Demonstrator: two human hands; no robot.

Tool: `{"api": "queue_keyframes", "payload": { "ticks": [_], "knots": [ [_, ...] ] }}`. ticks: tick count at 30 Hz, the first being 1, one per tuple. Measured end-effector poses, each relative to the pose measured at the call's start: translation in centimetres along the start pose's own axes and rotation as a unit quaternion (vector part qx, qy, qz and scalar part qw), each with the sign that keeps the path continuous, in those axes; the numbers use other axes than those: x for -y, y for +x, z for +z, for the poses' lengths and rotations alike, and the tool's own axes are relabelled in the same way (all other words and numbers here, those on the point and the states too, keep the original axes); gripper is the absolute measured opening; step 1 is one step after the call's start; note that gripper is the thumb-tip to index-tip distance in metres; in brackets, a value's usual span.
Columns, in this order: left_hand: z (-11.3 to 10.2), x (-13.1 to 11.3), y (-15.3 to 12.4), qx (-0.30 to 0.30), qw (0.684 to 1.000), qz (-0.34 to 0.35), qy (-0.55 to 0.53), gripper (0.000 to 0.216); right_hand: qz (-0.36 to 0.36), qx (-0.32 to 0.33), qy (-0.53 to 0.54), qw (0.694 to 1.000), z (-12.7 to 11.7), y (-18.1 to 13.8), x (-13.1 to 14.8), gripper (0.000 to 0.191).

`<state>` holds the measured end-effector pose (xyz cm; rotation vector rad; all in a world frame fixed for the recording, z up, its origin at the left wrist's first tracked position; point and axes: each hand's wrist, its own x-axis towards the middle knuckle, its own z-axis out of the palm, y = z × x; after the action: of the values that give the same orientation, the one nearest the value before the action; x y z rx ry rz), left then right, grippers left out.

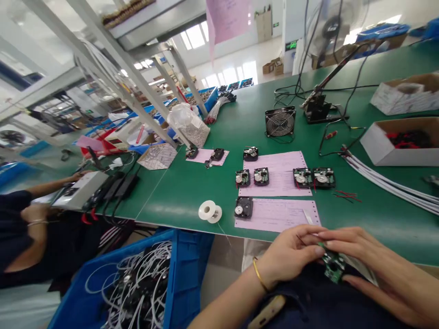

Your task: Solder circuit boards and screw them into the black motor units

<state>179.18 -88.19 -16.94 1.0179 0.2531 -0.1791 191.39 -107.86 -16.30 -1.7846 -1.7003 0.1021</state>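
Note:
Both my hands meet over my lap, just below the table's front edge. My left hand [291, 253] and my right hand [356, 249] are closed together on a small green circuit board module [332, 267], fingers pinching its top. A gold bangle [259, 275] sits on my left wrist. On the green table [192, 187] ahead lie several similar black modules [261, 176] on pink paper sheets [277, 214]. A white solder spool [210, 211] stands left of them.
A blue crate [185, 256] of white-wired parts sits at lower left. Another person [30, 237] works at the far left. A small black fan [280, 121], a lamp stand [318, 107], cardboard boxes [387, 146] and white cables [387, 183] occupy the right.

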Motion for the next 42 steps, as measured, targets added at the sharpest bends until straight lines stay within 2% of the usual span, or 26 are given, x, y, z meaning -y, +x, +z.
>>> {"api": "queue_keyframes", "payload": {
  "ticks": [4, 8, 11, 21, 34, 39, 42],
  "knots": [
    [-0.3, -0.9, -0.2, -0.063, 0.997, 0.044, 0.021, 0.048, 0.082, -0.017, 0.010, 0.996, 0.4, 0.6, 0.9, 0.055],
    [-1.0, -1.2, 0.2, -0.079, 0.994, 0.047, 0.065, 0.042, 0.138, -0.018, 0.039, 0.989, 1.1, 1.2, 1.0, 0.063],
    [-1.0, -1.3, 0.4, -0.094, 0.991, 0.047, 0.085, 0.039, 0.155, -0.032, 0.057, 0.986, 1.7, 1.5, 0.9, 0.065],
    [-0.2, -1.9, 0.2, -0.117, 0.990, 0.054, 0.065, 0.033, 0.137, -0.079, 0.052, 0.986, 2.2, 2.1, 0.7, 0.064],
    [-0.2, -1.8, 0.2, -0.094, 0.991, 0.077, 0.055, 0.034, 0.126, -0.095, 0.033, 0.987, 2.4, 2.1, 0.2, 0.046],
    [-0.5, -1.6, -0.4, -0.067, 0.993, 0.076, 0.059, 0.037, 0.121, -0.097, 0.025, 0.988, 2.4, 1.9, 0.5, 0.041],
    [-1.0, -1.8, -1.1, -0.055, 0.989, 0.099, 0.091, 0.039, 0.111, -0.117, 0.018, 0.987, 2.4, 1.6, 0.3, 0.038]
  ]
}}
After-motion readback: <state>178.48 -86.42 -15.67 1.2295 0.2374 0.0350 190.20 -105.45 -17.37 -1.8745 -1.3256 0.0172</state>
